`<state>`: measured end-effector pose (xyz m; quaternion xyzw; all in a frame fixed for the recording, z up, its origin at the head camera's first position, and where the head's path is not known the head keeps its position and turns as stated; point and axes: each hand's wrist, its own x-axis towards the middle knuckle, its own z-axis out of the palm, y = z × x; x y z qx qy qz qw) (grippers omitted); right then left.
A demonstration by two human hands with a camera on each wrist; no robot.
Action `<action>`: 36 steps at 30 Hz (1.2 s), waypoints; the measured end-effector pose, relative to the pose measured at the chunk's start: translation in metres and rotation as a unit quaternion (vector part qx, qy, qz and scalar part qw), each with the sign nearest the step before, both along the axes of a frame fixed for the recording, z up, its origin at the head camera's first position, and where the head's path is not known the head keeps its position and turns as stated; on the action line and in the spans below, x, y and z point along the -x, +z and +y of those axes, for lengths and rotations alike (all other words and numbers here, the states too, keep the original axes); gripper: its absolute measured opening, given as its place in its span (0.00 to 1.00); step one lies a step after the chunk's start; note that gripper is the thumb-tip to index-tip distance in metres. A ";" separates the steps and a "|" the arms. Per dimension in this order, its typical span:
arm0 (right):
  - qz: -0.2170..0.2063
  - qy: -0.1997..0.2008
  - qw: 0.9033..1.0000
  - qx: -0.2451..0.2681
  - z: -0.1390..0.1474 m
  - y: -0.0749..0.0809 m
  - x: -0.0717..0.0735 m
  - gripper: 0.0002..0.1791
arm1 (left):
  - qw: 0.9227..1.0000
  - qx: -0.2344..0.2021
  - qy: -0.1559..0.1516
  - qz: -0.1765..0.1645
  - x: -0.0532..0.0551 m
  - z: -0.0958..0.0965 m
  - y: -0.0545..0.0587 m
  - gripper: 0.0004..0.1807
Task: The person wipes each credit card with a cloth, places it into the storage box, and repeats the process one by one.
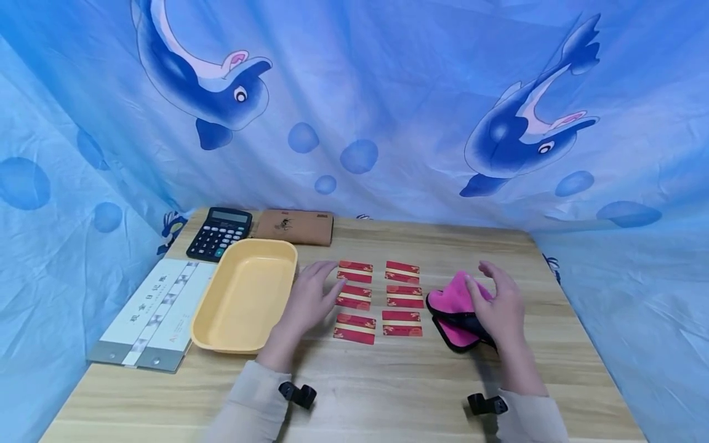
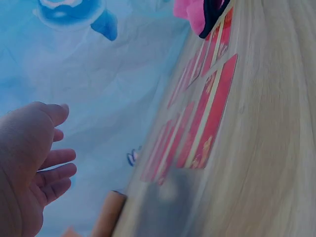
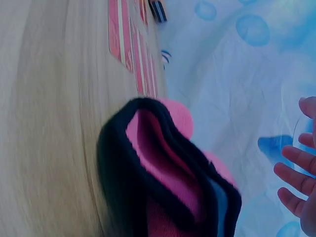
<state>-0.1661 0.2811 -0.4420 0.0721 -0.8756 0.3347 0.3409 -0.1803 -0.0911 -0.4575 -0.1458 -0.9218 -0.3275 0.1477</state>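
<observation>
Several red cards with a pale gold stripe (image 1: 354, 297) lie flat in two columns on the wooden table. My left hand (image 1: 310, 298) hovers beside the left column, its fingers relaxed and holding nothing. In the left wrist view that hand (image 2: 37, 168) is apart from the cards (image 2: 207, 118). A folded pink cloth with black edging (image 1: 456, 295) lies right of the cards. My right hand (image 1: 503, 307) is above it with fingers loosely bent and nothing between them, hiding part of the cloth. The right wrist view shows the cloth's folds (image 3: 170, 190) close up.
Left of the cards stands a yellow plastic tray (image 1: 202, 335). Farther left lies a white and grey booklet (image 1: 141, 307) with a patterned band. A black calculator (image 1: 220, 234) and a brown wallet (image 1: 296, 227) are at the back. A blue dolphin-print curtain (image 1: 360, 92) surrounds the table.
</observation>
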 end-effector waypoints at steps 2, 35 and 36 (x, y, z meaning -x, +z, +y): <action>-0.007 -0.008 1.000 0.016 0.004 -0.001 0.001 0.27 | 1.000 -0.011 -0.002 -0.012 0.006 0.005 -0.005 0.26; -0.318 -0.031 0.947 0.016 0.022 -0.053 0.015 0.50 | 0.991 -0.057 0.014 -0.121 0.075 0.016 -0.069 0.34; -0.325 -0.029 0.945 0.017 0.022 -0.053 0.015 0.50 | 0.990 -0.057 0.016 -0.126 0.075 0.016 -0.068 0.34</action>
